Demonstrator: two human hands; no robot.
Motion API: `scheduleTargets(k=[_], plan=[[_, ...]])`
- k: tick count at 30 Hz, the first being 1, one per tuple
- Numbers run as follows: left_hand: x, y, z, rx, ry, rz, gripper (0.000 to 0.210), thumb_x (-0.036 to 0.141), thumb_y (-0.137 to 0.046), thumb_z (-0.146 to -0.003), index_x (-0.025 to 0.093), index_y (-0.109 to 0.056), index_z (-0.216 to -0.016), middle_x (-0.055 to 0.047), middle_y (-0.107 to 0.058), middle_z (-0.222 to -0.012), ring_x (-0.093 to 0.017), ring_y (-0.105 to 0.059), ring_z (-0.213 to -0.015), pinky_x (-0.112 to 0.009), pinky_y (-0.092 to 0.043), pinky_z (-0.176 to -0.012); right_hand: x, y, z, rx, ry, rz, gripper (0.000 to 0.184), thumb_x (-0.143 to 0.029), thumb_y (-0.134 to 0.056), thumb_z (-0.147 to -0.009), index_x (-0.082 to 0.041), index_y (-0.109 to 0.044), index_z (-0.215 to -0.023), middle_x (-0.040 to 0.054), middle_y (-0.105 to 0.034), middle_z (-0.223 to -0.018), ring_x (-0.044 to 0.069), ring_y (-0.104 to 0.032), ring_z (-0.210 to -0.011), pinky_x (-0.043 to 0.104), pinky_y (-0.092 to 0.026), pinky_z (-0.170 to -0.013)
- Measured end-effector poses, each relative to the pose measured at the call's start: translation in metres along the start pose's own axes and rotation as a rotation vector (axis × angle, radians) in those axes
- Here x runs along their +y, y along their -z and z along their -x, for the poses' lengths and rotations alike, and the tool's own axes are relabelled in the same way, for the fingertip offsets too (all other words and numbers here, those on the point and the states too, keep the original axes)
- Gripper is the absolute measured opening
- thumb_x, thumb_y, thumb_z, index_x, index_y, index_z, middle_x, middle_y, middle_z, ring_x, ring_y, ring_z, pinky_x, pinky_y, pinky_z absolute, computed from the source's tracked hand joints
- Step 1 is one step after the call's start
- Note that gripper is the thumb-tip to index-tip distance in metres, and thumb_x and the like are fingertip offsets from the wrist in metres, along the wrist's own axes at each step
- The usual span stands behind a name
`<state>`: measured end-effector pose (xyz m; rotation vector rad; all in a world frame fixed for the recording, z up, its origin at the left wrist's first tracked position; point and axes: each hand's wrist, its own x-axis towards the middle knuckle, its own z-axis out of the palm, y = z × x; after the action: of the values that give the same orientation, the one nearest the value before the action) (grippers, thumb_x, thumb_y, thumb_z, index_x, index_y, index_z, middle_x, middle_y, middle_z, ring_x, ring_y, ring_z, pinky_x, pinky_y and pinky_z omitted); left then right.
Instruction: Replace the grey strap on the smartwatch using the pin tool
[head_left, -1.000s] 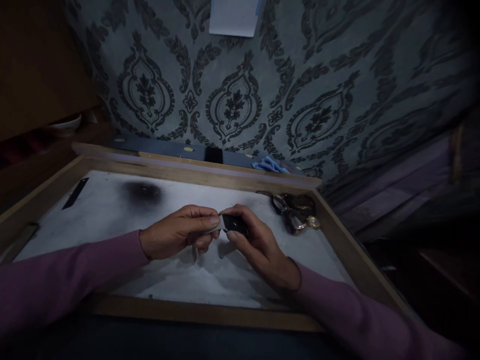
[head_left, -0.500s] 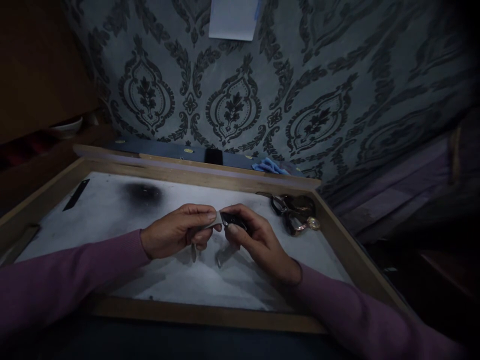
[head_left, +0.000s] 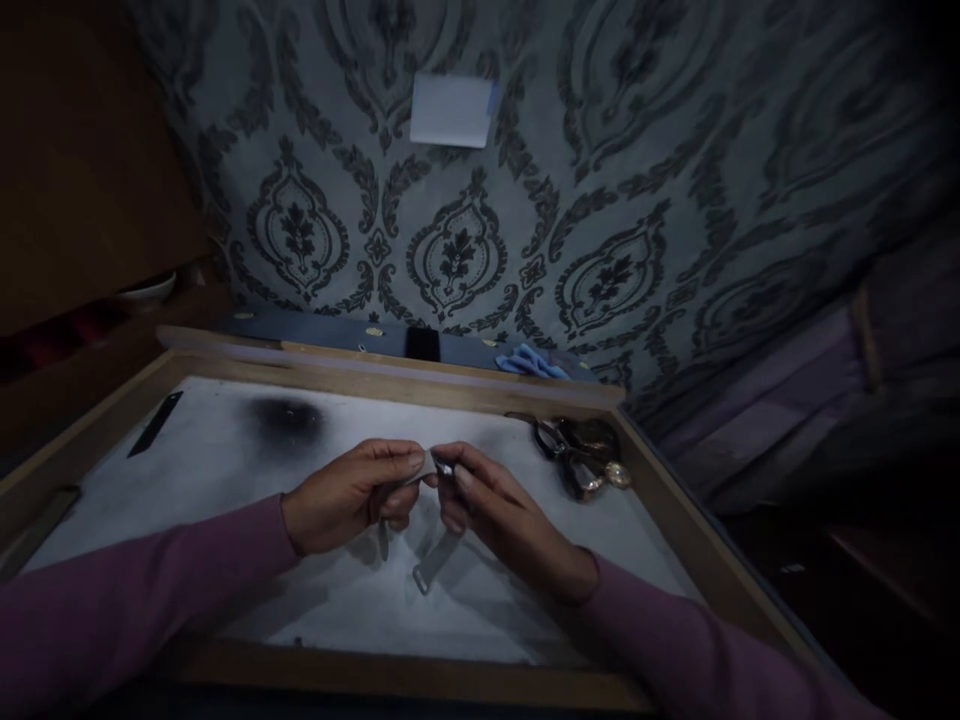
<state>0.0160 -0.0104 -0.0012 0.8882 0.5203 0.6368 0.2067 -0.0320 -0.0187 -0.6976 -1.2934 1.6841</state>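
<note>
You bring both hands close together over a wood-rimmed white table [head_left: 465,625], bent on what looks like a small watch [head_left: 444,468] raised clear of the surface. The step in hand, by all appearances, is close work at the spot where the grey strap [head_left: 428,467] meets the dark body; whether you are joining the two or parting them cannot be told from here. Your left hand [head_left: 358,492] pinches the strap between thumb and forefinger, its other fingers curled beneath. Your right hand [head_left: 517,520] grips the body between thumb and fingers, tipped so that little more than a dark, faintly glinting edge shows. The next move seems to call for a steady right hold while your left makes a small, square motion in line with the joint; a twist there could make the piece slip.

The watch hangs between your fingertips, above the middle of the table. Its strap looks thin, pale and flexible. A length ending in a loop, likely the buckle, dangles below your right hand, and another pale tip pokes out under your left. The face is turned from view, and the dim light hides any finer detail. Other watches [head_left: 581,472] lie bunched in the far right corner, well apart from your hands.
</note>
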Motion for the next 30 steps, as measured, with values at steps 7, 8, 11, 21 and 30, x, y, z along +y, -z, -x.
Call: scheduleTargets(k=[7, 8, 11, 21, 30], plan=[[-0.004, 0.001, -0.004, 0.017, -0.025, 0.005, 0.040, 0.048, -0.078, -0.076, 0.016, -0.054, -0.070, 0.008, -0.040, -0.048, -0.006, -0.028, -0.044, -0.020, -0.033, -0.049, -0.001, -0.004, -0.002, -0.002, 0.000, -0.046, 0.036, -0.051, -0.068, -0.087, -0.018, -0.059, -0.098, -0.0019, -0.054, -0.075, 0.008, -0.046, -0.061, 0.024, -0.031, -0.057], [-0.004, 0.001, -0.004, 0.015, -0.024, 0.005, 0.041, 0.048, -0.078, -0.075, 0.017, -0.052, -0.070, 0.008, -0.040, -0.047, -0.006, -0.028, -0.044, -0.020, -0.033, -0.049, -0.001, -0.005, -0.002, -0.012, -0.004, -0.062, 0.036, -0.051, -0.067, -0.087, -0.018, -0.059, -0.098, -0.0016, -0.055, -0.076, 0.008, -0.047, -0.061, 0.024, -0.031, -0.056], [-0.004, 0.001, -0.005, 0.015, -0.035, 0.017, 0.044, 0.048, -0.079, -0.074, 0.018, -0.049, -0.068, 0.008, -0.039, -0.047, -0.006, -0.027, -0.045, -0.020, -0.031, -0.049, 0.002, -0.004, -0.003, -0.023, -0.054, -0.116, 0.038, -0.052, -0.068, -0.086, -0.019, -0.058, -0.101, -0.0019, -0.056, -0.075, 0.008, -0.051, -0.060, 0.023, -0.032, -0.054], [0.005, 0.007, -0.004, 0.068, 0.015, 0.037, 0.032, 0.041, -0.076, -0.080, 0.013, -0.061, -0.081, 0.008, -0.038, -0.052, -0.006, -0.031, -0.048, -0.018, -0.031, -0.050, -0.008, 0.000, -0.008, 0.152, -0.347, -0.487, 0.028, -0.039, -0.074, -0.083, -0.014, -0.064, -0.094, -0.0024, -0.054, -0.073, 0.006, -0.039, -0.054, 0.021, -0.043, -0.055], [0.013, 0.018, -0.007, 0.154, 0.075, 0.068, 0.027, 0.035, -0.071, -0.083, 0.013, -0.058, -0.079, 0.008, -0.036, -0.054, -0.004, -0.025, -0.045, -0.013, -0.021, -0.040, -0.031, 0.023, -0.017, 0.244, -0.399, -0.698, 0.028, -0.033, -0.042, -0.102, -0.011, -0.060, -0.101, -0.0002, -0.046, -0.071, 0.007, -0.033, -0.051, 0.010, -0.027, -0.034]])
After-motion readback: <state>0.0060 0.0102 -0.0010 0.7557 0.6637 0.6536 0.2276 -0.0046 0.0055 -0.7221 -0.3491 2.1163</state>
